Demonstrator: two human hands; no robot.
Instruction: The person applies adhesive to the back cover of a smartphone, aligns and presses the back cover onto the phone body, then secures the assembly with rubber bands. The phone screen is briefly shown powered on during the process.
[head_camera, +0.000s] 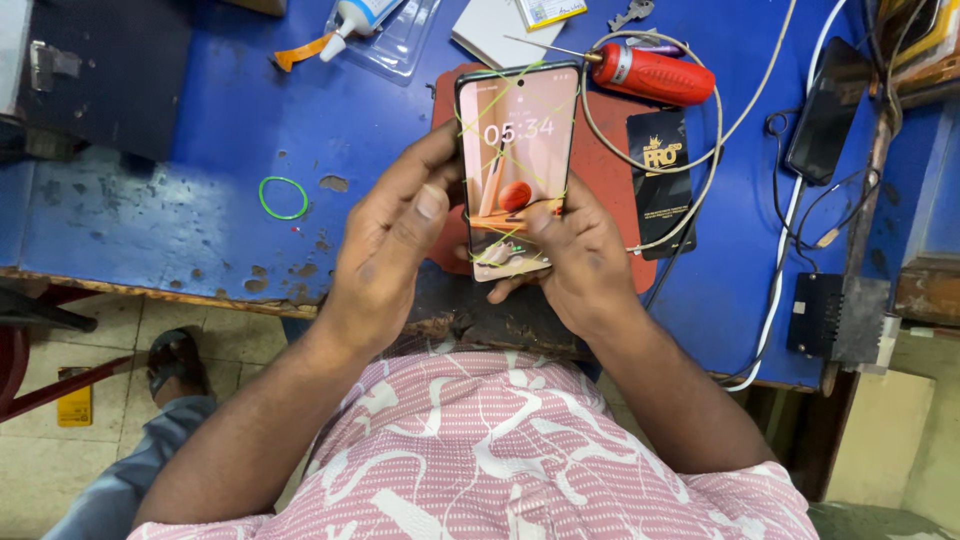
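Your pink patterned shirt (480, 460) fills the bottom. Above it, over the blue table (200, 190), both hands grip a lit phone (518, 165) wrapped in rubber bands: left hand (390, 250) on its left edge, right hand (580, 265) under its bottom end.

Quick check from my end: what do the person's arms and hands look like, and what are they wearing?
Both the left hand and the right hand are bare: no gloves, rings, watch or bands visible. The forearms are uncovered too. The person wears a pink shirt with a white swirling line pattern; no sleeve reaches the forearms.
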